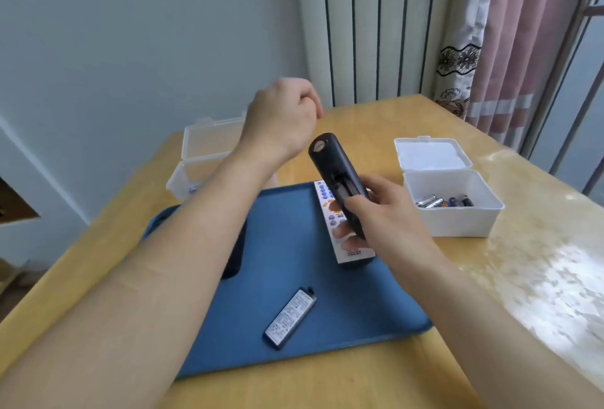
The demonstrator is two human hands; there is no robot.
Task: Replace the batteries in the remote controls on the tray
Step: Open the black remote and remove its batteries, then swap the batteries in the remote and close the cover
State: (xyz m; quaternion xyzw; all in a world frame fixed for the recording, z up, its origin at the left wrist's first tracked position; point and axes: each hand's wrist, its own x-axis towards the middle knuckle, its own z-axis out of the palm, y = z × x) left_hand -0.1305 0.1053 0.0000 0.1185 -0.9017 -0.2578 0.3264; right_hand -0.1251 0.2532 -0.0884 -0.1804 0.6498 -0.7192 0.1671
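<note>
Above the blue tray [287, 245], I see the black remote [330, 166] held tilted with its back facing up and the battery bay uncovered. The right hand [382, 212] grips its lower half, with the thumb across the back and the fingers [346, 230] curled round from underneath. Directly below it a white remote [327, 209] lies button-side up on the far right part of the tray. The loose battery cover [290, 317], its label up, lies on the tray's near part, well apart from both. A dark remote [233, 258] lies on the tray's left side, mostly hidden by my left forearm. The left hand [281, 117] is raised near the clear box [209, 143], whose lid stands open, on the table [359, 121] beyond the tray. Its fingers are curled with the back of the hand toward me, and I cannot tell whether they hold anything. Right of the tray sits a white box [457, 219], lid open, with several batteries [441, 202] inside.
</note>
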